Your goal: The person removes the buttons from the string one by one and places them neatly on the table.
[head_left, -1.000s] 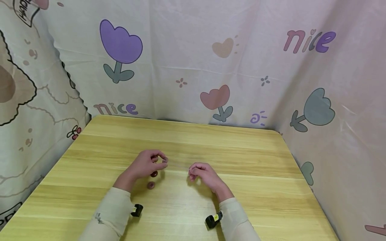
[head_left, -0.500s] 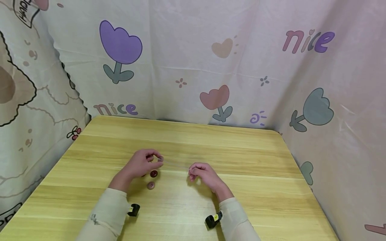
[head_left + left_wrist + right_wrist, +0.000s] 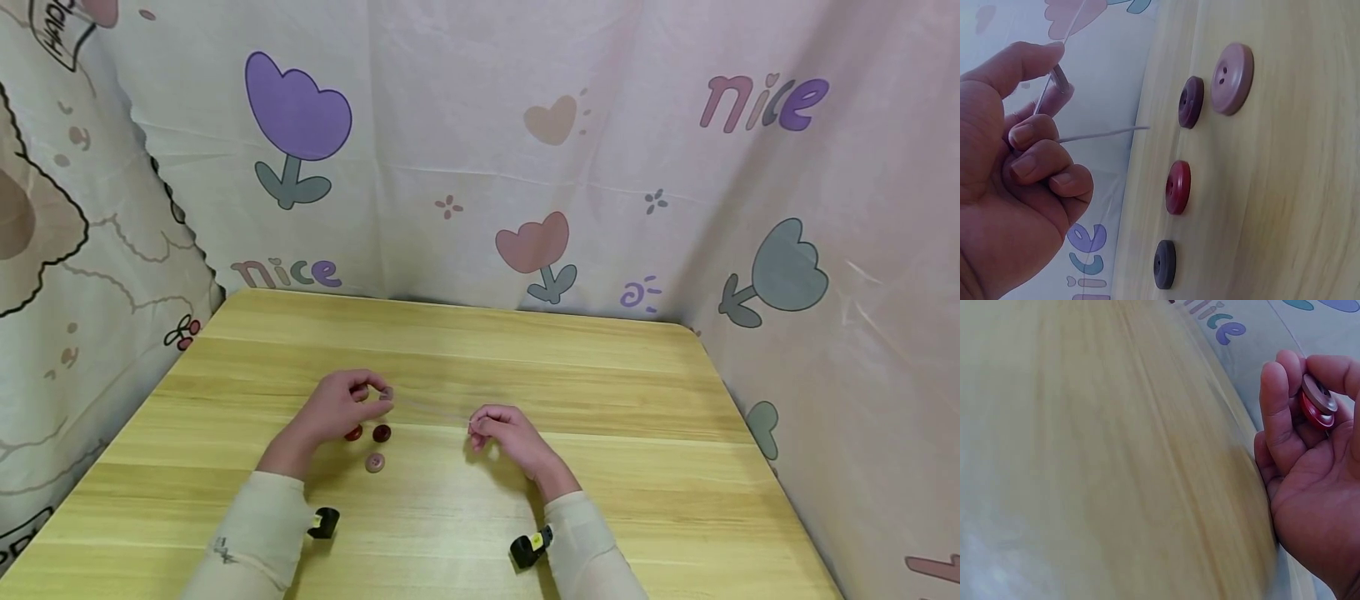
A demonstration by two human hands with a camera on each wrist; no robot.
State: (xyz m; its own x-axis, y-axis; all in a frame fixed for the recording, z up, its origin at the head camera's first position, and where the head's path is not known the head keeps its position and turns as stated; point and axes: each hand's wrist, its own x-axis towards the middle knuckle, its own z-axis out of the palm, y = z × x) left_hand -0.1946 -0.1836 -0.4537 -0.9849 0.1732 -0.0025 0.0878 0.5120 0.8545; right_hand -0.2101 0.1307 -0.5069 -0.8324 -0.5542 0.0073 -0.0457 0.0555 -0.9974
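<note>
My left hand [image 3: 337, 406] pinches a greyish-brown button [image 3: 1059, 79] between thumb and forefinger, above the table. A thin white string [image 3: 1105, 134] passes by this button, its loose end sticking out below the curled fingers. The string stretches across to my right hand [image 3: 513, 437], whose fingers hold a brownish button [image 3: 1319, 392] and a red button [image 3: 1316, 414] stacked together. Under the left hand several buttons lie flat on the wood: a pink one [image 3: 375, 462], a dark maroon one [image 3: 382, 433], a red one [image 3: 1178, 187] and a dark grey one [image 3: 1164, 264].
The pale wooden table [image 3: 600, 367] spreads around both hands. Behind it hangs a printed curtain [image 3: 420, 108] with flowers and lettering, and another patterned cloth [image 3: 112, 250] covers the left side. Small black cameras [image 3: 324, 523] sit at the wrists.
My left hand has drawn leftward with its button, widening the distance to the right hand and lengthening the visible string. The red button has come into view beneath it. The right hand stays put.
</note>
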